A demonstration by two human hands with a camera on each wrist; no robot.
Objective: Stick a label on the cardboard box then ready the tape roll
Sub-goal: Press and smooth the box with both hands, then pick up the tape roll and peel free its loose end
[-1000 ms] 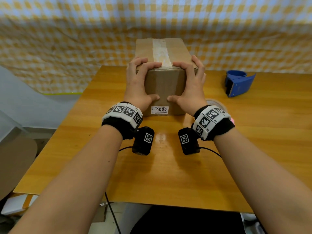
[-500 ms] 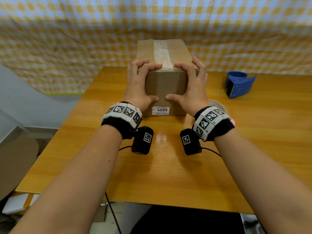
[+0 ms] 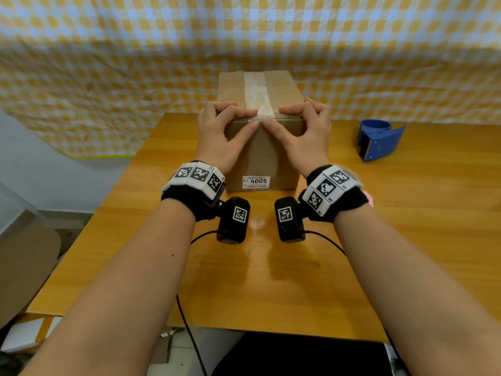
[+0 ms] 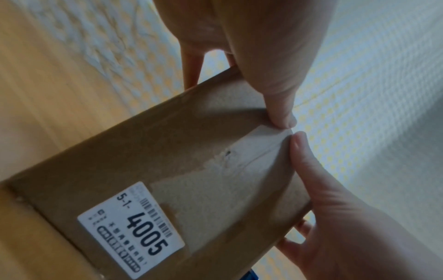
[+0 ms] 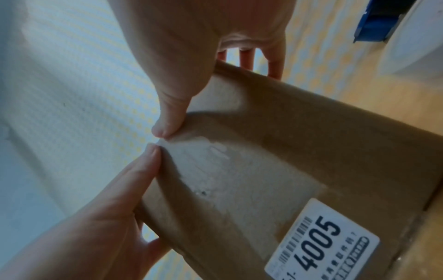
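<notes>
While both hands clasp the near top edge of the cardboard box (image 3: 261, 147), the left hand (image 3: 219, 137) and right hand (image 3: 306, 137) have fingers curled over the lid and thumbs meeting on the front face by the old tape strip (image 3: 257, 96). The label (image 3: 256, 182) sits low on that face, seemingly stuck flat. Pressing hard at the seam could tip or slide the box away. The blue tape dispenser (image 3: 381, 138) waits well apart to the right on the wooden table (image 3: 406, 226), before a yellow checked cloth (image 3: 108, 63).
</notes>
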